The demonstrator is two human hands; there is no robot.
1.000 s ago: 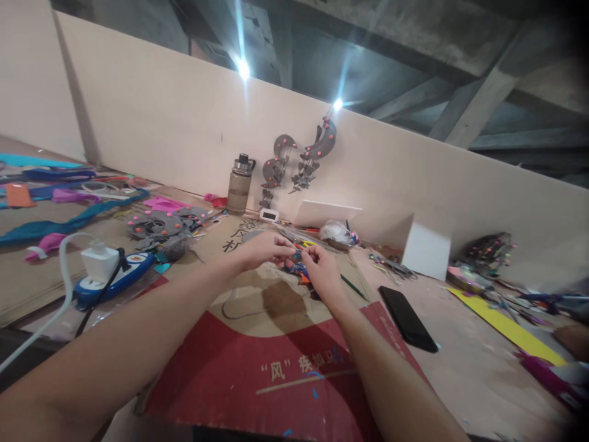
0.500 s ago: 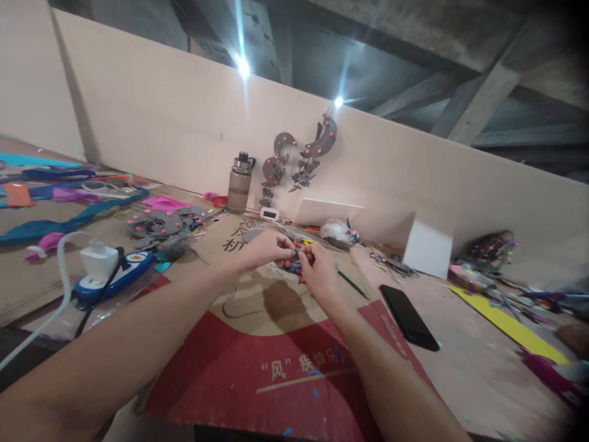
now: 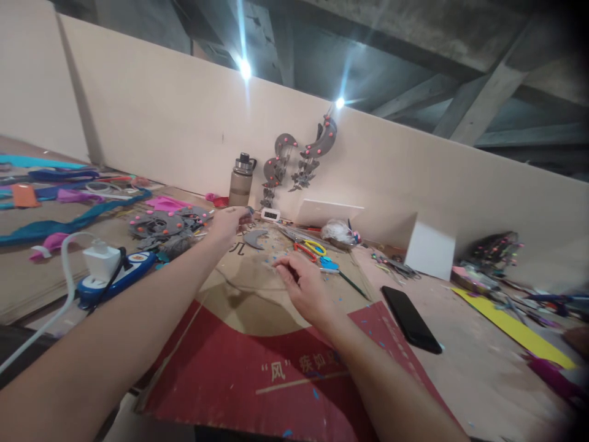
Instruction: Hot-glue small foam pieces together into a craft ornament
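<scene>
My left hand point(image 3: 229, 222) is raised over the far left of the cardboard, its fingers pinched together. A small dark bit shows at its fingertips, too small to name. Just right of it lies a grey crescent-shaped piece point(image 3: 254, 239). Over the middle of the cardboard is my right hand point(image 3: 301, 283), thumb and fingers curled together; whatever is between them is too fine to make out. Beyond that hand are yellow-handled scissors point(image 3: 315, 247), an orange-red handle point(image 3: 304, 250), a blue piece point(image 3: 328, 263) and a dark green pencil point(image 3: 353, 285).
The cardboard sheet point(image 3: 221, 380) bears blue scraps. A black phone point(image 3: 411, 319) lies at right, a blue power strip point(image 3: 138, 264) at left. Against the wall stand a bottle point(image 3: 240, 181) and a small clock point(image 3: 270, 214). Grey ornaments point(image 3: 322, 138) hang there.
My hands were together over the middle of the cardboard and have parted. The left moved away to the left and back; the right shifted slightly left and nearer, uncovering the scissors and grey crescent.
</scene>
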